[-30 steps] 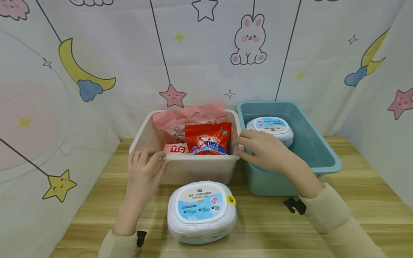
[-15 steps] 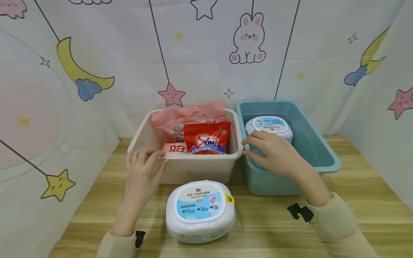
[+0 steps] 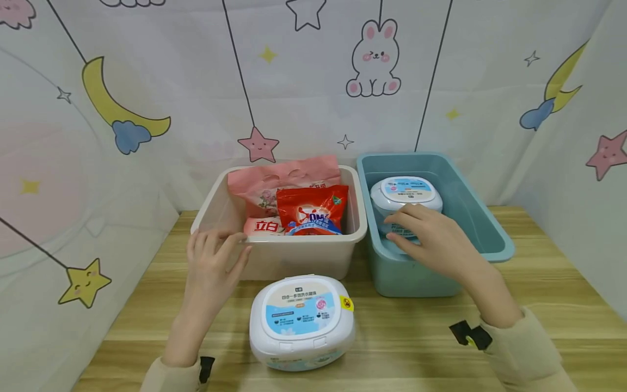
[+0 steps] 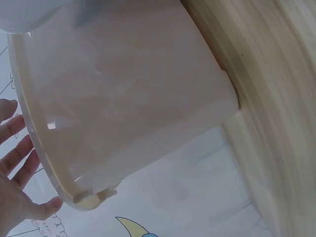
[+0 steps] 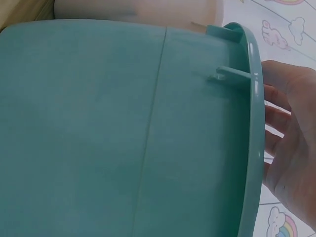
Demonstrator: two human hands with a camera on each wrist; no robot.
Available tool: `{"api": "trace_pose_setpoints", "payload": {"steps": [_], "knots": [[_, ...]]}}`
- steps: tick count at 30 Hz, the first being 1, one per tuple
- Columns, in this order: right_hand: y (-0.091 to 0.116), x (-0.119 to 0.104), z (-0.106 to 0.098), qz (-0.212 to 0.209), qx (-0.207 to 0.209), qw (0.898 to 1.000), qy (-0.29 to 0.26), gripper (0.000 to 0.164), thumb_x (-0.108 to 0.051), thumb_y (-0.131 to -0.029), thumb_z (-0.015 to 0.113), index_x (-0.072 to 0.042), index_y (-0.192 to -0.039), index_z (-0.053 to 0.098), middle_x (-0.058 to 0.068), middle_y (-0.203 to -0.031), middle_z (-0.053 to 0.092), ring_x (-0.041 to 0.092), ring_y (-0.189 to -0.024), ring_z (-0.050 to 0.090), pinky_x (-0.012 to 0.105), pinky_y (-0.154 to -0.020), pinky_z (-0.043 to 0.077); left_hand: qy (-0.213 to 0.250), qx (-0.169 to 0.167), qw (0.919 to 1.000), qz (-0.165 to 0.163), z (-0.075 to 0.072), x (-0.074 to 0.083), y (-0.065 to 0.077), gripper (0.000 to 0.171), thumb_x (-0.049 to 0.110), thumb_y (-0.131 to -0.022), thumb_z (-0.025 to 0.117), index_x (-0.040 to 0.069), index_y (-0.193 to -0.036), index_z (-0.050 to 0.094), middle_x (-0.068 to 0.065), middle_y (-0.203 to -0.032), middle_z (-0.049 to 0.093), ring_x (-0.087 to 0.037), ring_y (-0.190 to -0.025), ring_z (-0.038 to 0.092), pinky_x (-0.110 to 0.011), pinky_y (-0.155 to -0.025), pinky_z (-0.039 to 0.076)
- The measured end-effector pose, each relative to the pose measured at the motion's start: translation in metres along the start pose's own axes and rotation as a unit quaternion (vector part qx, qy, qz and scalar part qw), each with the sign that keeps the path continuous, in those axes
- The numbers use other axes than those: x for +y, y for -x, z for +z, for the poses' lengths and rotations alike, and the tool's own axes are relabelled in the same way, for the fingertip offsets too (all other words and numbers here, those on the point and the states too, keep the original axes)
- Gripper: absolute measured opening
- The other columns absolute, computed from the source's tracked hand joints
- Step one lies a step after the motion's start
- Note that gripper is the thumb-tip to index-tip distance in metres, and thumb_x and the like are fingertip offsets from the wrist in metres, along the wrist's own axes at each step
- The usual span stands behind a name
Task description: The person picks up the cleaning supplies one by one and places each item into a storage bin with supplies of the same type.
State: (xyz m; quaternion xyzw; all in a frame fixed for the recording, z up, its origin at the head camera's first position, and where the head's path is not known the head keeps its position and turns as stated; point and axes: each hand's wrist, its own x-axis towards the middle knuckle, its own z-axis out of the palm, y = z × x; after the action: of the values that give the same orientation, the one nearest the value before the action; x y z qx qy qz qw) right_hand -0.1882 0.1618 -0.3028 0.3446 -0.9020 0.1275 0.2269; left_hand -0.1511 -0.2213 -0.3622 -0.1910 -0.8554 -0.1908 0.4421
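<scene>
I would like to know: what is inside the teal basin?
A white lidded tub sits in the left part of the teal basin. The right hand covers some of the tub and the basin's inside; what lies behind the hand or beneath the tub cannot be seen.

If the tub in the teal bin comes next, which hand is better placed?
Likely the right hand: it is at the teal bin, close to that tub; the left hand is at the cream bin.

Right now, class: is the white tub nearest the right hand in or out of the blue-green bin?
In: the head view shows the white tub within the blue-green bin, whose rim surrounds it.
</scene>
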Motion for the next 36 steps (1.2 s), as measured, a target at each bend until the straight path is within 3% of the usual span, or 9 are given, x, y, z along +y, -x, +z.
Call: {"api": "trace_pose_setpoints", "payload": {"steps": [22, 24, 26, 30, 34, 36], "knots": [[0.029, 0.016, 0.000, 0.076, 0.067, 0.995, -0.006, 0.028, -0.017, -0.085, 0.072, -0.010, -0.112, 0.067, 0.006, -0.106, 0.067, 0.025, -0.096, 0.062, 0.044, -0.073, 0.052, -0.013, -0.037, 0.9990, 0.022, -0.011, 0.019, 0.000, 0.028, 0.010, -0.076, 0.077, 0.007, -0.102, 0.068, -0.016, -0.102, 0.061, -0.036, -0.099, 0.055, -0.069, -0.100, 0.029], [0.031, 0.017, -0.001, 0.088, 0.069, 0.994, -0.008, 0.029, -0.017, -0.086, 0.071, -0.010, -0.113, 0.067, 0.008, -0.109, 0.067, 0.027, -0.098, 0.062, 0.045, -0.074, 0.051, -0.011, -0.044, 0.9987, 0.022, -0.012, 0.021, 0.001, 0.026, 0.014, -0.079, 0.074, 0.007, -0.103, 0.067, -0.016, -0.102, 0.061, -0.036, -0.099, 0.055, -0.069, -0.100, 0.029], [0.033, 0.017, -0.003, 0.099, 0.071, 0.992, -0.009, 0.030, -0.016, -0.086, 0.071, -0.010, -0.114, 0.066, 0.008, -0.110, 0.067, 0.028, -0.100, 0.061, 0.047, -0.074, 0.051, -0.009, -0.053, 0.9983, 0.020, -0.014, 0.023, 0.001, 0.022, 0.024, -0.089, 0.066, 0.008, -0.104, 0.067, -0.015, -0.104, 0.061, -0.036, -0.101, 0.054, -0.069, -0.100, 0.028], [0.037, 0.019, -0.006, 0.116, 0.074, 0.990, -0.017, 0.030, -0.017, -0.087, 0.070, -0.012, -0.117, 0.065, 0.007, -0.109, 0.066, 0.027, -0.101, 0.059, 0.047, -0.076, 0.050, -0.004, -0.067, 0.9976, 0.016, -0.017, 0.028, 0.002, 0.039, 0.042, -0.099, 0.046, 0.010, -0.107, 0.066, -0.014, -0.106, 0.061, -0.034, -0.104, 0.053, -0.069, -0.101, 0.028], [0.041, 0.022, -0.009, 0.131, 0.080, 0.988, -0.030, 0.030, -0.017, -0.089, 0.068, -0.013, -0.119, 0.065, 0.007, -0.109, 0.065, 0.028, -0.103, 0.059, 0.049, -0.079, 0.049, -0.004, -0.084, 0.9964, 0.011, -0.020, 0.034, 0.002, 0.027, 0.029, -0.090, 0.065, 0.011, -0.110, 0.066, -0.012, -0.109, 0.060, -0.032, -0.107, 0.052, -0.068, -0.103, 0.027], [0.043, 0.023, -0.010, 0.135, 0.088, 0.986, -0.031, 0.030, -0.016, -0.089, 0.068, -0.011, -0.118, 0.065, 0.007, -0.106, 0.065, 0.026, -0.099, 0.059, 0.046, -0.078, 0.048, -0.008, -0.092, 0.9957, 0.011, -0.021, 0.037, 0.002, 0.033, 0.019, -0.080, 0.074, 0.012, -0.112, 0.066, -0.012, -0.110, 0.060, -0.032, -0.107, 0.051, -0.068, -0.104, 0.026]]}}
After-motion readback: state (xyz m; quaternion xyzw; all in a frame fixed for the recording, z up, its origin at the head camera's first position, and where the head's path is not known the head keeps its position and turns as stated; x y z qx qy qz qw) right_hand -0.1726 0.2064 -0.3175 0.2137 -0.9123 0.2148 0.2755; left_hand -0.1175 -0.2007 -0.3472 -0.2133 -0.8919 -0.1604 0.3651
